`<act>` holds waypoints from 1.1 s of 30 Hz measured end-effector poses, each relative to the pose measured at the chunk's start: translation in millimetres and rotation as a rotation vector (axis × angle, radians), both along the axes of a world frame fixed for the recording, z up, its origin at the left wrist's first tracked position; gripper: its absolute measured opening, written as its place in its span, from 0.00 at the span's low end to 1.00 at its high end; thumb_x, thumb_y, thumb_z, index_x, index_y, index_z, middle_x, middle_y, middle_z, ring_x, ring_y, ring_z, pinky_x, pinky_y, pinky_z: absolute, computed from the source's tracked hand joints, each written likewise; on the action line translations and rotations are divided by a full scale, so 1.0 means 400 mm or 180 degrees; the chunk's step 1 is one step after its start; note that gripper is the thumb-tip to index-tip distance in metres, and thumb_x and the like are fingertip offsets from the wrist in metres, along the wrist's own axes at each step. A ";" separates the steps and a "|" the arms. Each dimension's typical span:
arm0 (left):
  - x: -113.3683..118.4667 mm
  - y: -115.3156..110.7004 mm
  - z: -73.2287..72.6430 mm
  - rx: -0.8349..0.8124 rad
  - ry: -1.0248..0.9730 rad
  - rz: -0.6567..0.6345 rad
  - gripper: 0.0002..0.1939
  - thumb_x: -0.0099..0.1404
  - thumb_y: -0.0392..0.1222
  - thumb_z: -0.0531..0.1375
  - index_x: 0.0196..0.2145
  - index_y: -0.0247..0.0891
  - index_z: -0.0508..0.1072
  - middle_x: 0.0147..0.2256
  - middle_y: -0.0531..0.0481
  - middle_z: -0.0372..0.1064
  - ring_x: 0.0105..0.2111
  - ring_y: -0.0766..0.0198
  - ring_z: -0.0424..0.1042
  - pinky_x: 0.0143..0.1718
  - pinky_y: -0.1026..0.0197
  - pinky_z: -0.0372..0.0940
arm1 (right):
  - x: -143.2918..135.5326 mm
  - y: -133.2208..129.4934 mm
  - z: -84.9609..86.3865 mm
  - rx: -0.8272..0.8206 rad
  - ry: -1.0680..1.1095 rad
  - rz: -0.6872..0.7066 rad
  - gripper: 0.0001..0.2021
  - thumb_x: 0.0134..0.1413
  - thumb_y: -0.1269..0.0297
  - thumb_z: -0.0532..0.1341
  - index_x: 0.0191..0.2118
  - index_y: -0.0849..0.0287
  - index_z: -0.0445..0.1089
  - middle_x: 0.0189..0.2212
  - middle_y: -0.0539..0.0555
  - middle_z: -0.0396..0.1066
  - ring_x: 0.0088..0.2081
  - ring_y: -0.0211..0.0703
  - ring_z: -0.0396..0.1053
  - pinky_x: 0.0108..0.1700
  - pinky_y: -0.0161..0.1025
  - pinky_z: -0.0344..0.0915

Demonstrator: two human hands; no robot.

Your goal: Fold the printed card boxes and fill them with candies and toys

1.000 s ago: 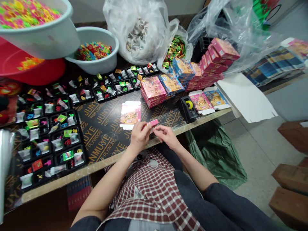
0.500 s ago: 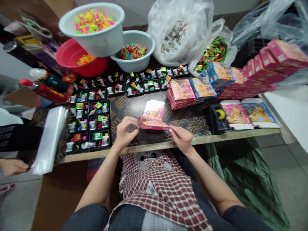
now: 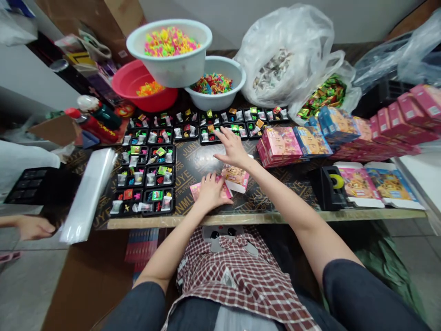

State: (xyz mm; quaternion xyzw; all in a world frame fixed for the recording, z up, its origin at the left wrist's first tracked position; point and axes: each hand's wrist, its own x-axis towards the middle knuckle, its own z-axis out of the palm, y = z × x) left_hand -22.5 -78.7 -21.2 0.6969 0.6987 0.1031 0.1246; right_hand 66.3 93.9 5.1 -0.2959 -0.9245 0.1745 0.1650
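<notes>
My left hand (image 3: 210, 192) lies spread on top of a pink box (image 3: 195, 189) near the table's front edge. Beside it, a pink carton with a white flap (image 3: 237, 177) rests on the dark table. My right hand (image 3: 231, 146) is raised above the table with its fingers apart and nothing in them, close to the row of filled black trays (image 3: 207, 136). More black trays (image 3: 160, 179) holding small toys and wrapped pieces stand left of my hands. Stacked pink boxes (image 3: 280, 143) and blue boxes (image 3: 312, 140) are to the right.
Tubs of colourful pieces (image 3: 172, 69) and plastic bags (image 3: 285, 73) line the back. A tape dispenser (image 3: 325, 186) and flat cartons (image 3: 360, 184) lie at the right. At the far left, another person's hand (image 3: 36, 227) is near clear plastic sleeves (image 3: 88, 197).
My left hand has moved onto the pink box, which now lies flat. My right hand has let go of the box and moved up and left towards the trays. The view has shifted.
</notes>
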 end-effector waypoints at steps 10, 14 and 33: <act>-0.008 -0.004 0.004 -0.0054 0.0002 -0.0095 0.42 0.51 0.59 0.69 0.59 0.35 0.66 0.52 0.36 0.65 0.52 0.44 0.61 0.54 0.45 0.58 | -0.184 0.196 -0.080 -0.0117 -0.1119 -0.0301 0.52 0.50 0.40 0.65 0.72 0.58 0.43 0.69 0.71 0.50 0.70 0.70 0.43 0.64 0.71 0.44; -0.004 0.000 0.003 -0.0083 -0.0121 -0.0060 0.40 0.52 0.55 0.68 0.59 0.35 0.65 0.50 0.36 0.65 0.51 0.45 0.61 0.52 0.46 0.59 | -0.169 0.151 -0.095 0.0082 -0.1208 -0.0197 0.49 0.52 0.38 0.63 0.72 0.56 0.45 0.69 0.71 0.48 0.70 0.69 0.42 0.64 0.71 0.42; -0.032 -0.049 0.037 0.0275 -0.0509 0.0208 0.54 0.47 0.47 0.69 0.67 0.41 0.50 0.52 0.39 0.60 0.52 0.44 0.63 0.53 0.44 0.60 | -0.103 0.069 -0.064 -0.0412 -0.0722 0.0083 0.49 0.43 0.59 0.68 0.71 0.56 0.48 0.55 0.64 0.59 0.58 0.61 0.58 0.60 0.57 0.49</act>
